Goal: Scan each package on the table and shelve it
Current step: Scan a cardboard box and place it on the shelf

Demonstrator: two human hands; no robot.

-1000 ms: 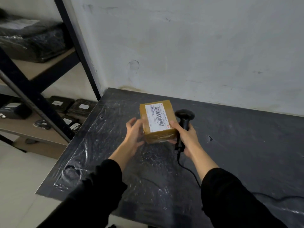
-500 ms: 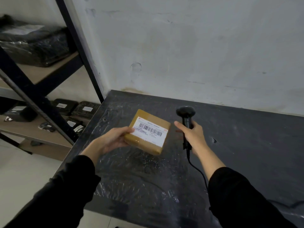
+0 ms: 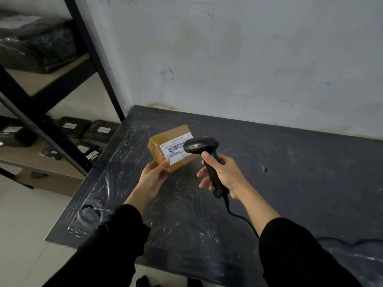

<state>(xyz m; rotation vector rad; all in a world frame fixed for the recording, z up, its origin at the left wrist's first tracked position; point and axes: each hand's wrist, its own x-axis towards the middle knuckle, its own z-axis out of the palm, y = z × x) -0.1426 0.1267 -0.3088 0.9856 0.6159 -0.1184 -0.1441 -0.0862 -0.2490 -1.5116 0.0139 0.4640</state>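
scanner now raised over package label, left hand gripping

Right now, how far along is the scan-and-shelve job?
Done: dark parcels already lie on the shelf. In hand: left hand holds the brown package label-up; right hand aims the scanner at it. Left: shelving it; no other package shows on the table.

Bare table rightward — shelf upright left
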